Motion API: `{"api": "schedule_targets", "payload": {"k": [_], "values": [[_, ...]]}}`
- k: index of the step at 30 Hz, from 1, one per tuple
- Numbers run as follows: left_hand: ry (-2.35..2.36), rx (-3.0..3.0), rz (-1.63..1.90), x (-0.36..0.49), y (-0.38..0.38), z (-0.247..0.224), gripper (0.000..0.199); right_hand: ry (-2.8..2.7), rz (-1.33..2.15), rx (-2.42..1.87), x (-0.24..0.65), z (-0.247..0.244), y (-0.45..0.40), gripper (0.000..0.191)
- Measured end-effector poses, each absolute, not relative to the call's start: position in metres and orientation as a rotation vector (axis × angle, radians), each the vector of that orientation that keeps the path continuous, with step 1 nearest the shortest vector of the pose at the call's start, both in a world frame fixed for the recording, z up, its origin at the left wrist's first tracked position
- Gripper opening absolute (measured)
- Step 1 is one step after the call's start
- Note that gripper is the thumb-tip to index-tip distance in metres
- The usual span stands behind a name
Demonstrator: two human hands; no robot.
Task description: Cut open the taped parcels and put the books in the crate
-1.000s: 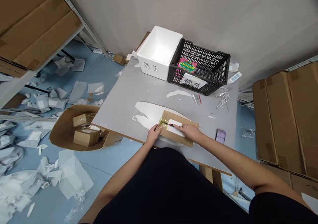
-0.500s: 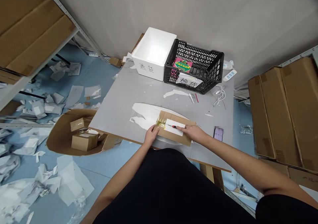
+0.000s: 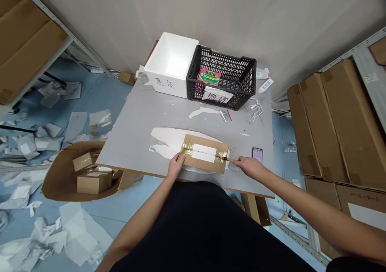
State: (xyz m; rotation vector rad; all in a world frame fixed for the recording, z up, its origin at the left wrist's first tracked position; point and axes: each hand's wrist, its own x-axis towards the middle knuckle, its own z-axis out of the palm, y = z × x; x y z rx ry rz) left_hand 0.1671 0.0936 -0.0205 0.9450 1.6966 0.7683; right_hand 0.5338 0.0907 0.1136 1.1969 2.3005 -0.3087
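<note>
A flat brown cardboard box (image 3: 199, 167) with a white label (image 3: 204, 153) and shiny tape at both ends lies on a white plastic sheet (image 3: 165, 137) near the table's front edge. My left hand (image 3: 176, 164) grips the box's left end, thumb on top. In my right hand (image 3: 249, 166) is a small red and black cutter (image 3: 224, 158), its tip at the tape on the box's right end. A dark slit line runs lengthwise across the label.
At the table's back stand a white foam box (image 3: 171, 83) and a black crate (image 3: 223, 79) holding a colourful packet. A phone (image 3: 257, 154) lies right, near a white cable (image 3: 255, 110). A large carton (image 3: 57, 175) with small boxes stands left of the table.
My right hand has moved the cutter rightward along the box, from the label to the right-end tape. The slit across the label is now visible. The whole view has shifted slightly.
</note>
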Motion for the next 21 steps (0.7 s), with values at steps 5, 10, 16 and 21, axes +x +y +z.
{"api": "schedule_targets", "payload": {"k": [5,10,16,21], "values": [[1.700,0.971,0.764,0.169,0.093,-0.015,0.050,2.252,-0.335,1.261,0.550,0.115,0.078,0.078],[1.686,0.998,0.762,0.169,0.093,-0.016,0.051,2.216,-0.346,1.347,0.558,0.118,0.066,0.080],[1.716,1.050,0.768,0.169,0.091,-0.020,0.052,2.238,-0.324,1.387,0.560,0.118,0.055,0.081],[1.735,1.176,0.764,0.170,0.091,-0.019,0.054,2.236,-0.330,1.456,0.566,0.115,0.037,0.080]]}}
